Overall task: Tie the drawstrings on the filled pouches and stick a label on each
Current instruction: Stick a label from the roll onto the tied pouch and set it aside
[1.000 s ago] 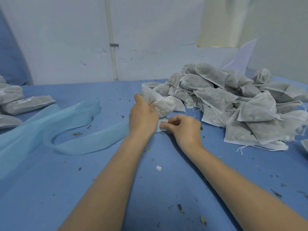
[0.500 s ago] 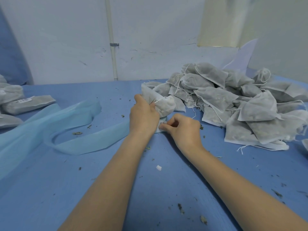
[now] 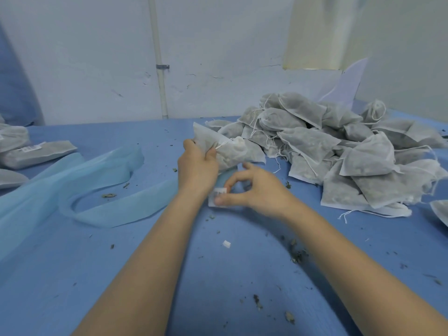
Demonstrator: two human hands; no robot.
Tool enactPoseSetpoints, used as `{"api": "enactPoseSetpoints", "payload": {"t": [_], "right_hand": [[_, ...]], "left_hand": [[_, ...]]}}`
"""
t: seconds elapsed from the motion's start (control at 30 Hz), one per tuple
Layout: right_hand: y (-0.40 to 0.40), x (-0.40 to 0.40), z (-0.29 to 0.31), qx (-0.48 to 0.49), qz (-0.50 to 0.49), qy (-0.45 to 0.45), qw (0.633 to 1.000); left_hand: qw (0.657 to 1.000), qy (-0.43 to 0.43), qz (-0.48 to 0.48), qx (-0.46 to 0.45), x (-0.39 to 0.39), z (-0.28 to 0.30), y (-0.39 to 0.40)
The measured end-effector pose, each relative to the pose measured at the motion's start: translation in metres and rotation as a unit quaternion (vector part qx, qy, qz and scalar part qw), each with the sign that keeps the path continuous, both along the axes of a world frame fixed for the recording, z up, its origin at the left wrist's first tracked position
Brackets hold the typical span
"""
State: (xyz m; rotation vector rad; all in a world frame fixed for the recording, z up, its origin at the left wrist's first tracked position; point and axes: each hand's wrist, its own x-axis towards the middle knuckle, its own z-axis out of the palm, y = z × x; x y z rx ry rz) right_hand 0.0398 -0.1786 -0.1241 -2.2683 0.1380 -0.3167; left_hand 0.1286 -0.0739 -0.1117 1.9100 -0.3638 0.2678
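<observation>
My left hand (image 3: 197, 167) grips a white filled pouch (image 3: 228, 149) with its drawstring tied, holding it just above the blue table. My right hand (image 3: 254, 189) sits close beside it and pinches a small white label (image 3: 217, 196) between thumb and forefinger, below the pouch. A large pile of filled pouches (image 3: 339, 154) with loose drawstrings lies to the right. Flat labelled pouches (image 3: 36, 154) lie at the far left edge.
A light blue strip of fabric (image 3: 72, 180) loops across the left of the blue table (image 3: 145, 275). Herb crumbs and a small white scrap (image 3: 226, 243) are scattered near my forearms. A white wall with a pipe (image 3: 160, 69) stands behind.
My right hand has drawn back from the pouch toward me, with the label now pinched and lifted free. My left hand still holds the pouch in the same spot.
</observation>
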Motion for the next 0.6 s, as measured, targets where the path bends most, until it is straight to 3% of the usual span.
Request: {"api": "enactPoseSetpoints", "payload": {"t": [0.13, 0.23, 0.6], "right_hand": [[-0.017, -0.01, 0.022, 0.036, -0.038, -0.09, 0.995], [-0.023, -0.015, 0.032, 0.04, -0.038, -0.152, 0.987], [-0.041, -0.012, 0.028, 0.051, -0.106, -0.198, 0.973]], "left_hand": [[0.997, -0.017, -0.06, -0.053, -0.001, 0.004, 0.004], [0.989, -0.021, -0.137, -0.042, -0.009, 0.007, 0.004], [0.95, 0.028, -0.309, -0.032, -0.023, 0.017, 0.001]]}}
